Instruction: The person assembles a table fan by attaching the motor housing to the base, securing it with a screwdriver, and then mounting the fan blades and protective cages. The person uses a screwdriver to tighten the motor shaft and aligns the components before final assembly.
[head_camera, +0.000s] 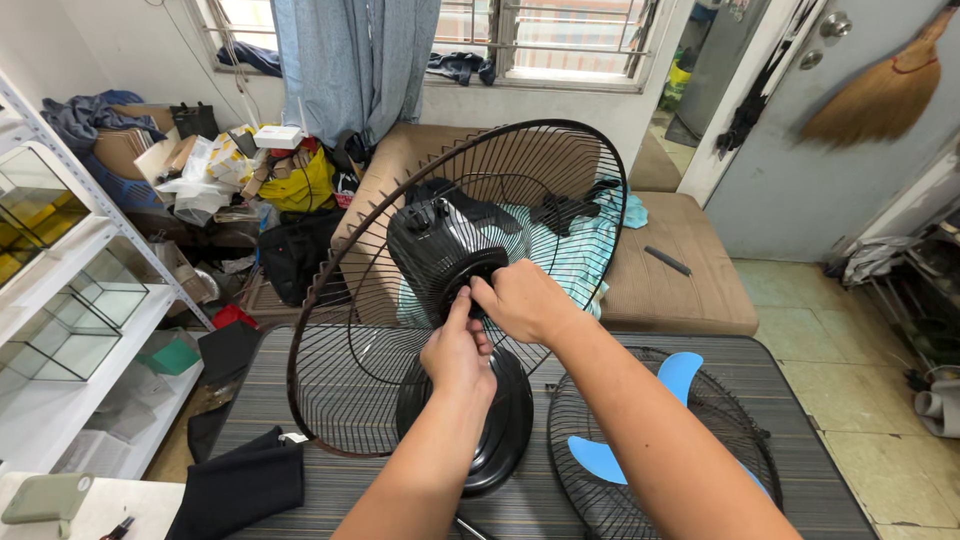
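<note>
A black table fan stands on a striped grey table (330, 480), its rear wire guard (350, 300) mounted around the black motor housing (435, 245). My right hand (525, 300) grips the round black nut at the motor's centre (478, 272). My left hand (455, 350) touches the same nut from below with its fingertips. The fan's round black base (500, 440) sits under my left forearm. To the right on the table lies the front wire guard (600, 500) with the blue fan blade (680, 375) resting in it.
A black cloth (240, 485) lies at the table's left front. Behind the table is a brown sofa (680, 280) with clothes and a dark remote. White shelving with glass tanks (70, 320) stands left. Clutter piles up beneath the window, and a broom (880, 95) hangs on the door.
</note>
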